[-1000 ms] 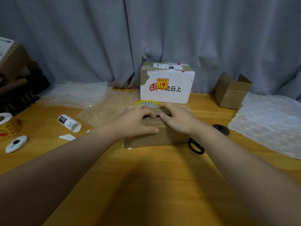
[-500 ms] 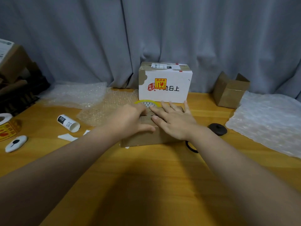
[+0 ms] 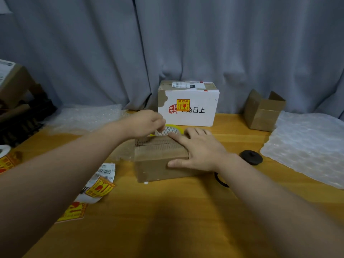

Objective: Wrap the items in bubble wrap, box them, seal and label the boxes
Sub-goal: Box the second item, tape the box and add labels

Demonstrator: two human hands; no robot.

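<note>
At centre tabletop (image 3: pixel 167 216), my flat right hand (image 3: pixel 201 151) steadies the brown box (image 3: pixel 158 170); my left hand (image 3: pixel 147 123) pinches tape (image 3: pixel 168 130) at its twelve-o'clock edge. Sealing seems underway; labelling remains.

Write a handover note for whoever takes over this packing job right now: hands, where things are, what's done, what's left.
Left hand pinches the patterned tape at the far edge of the brown box. Right hand lies flat on the box's top, thumb on its front.
The box sits mid-table, flaps closed; a strip seems to run along its top. The white box behind it already carries labels.
Left to do: finish and press down the tape, then add a label from the yellow stickers front left. Bubble wrap and an open carton lie on the right.
</note>
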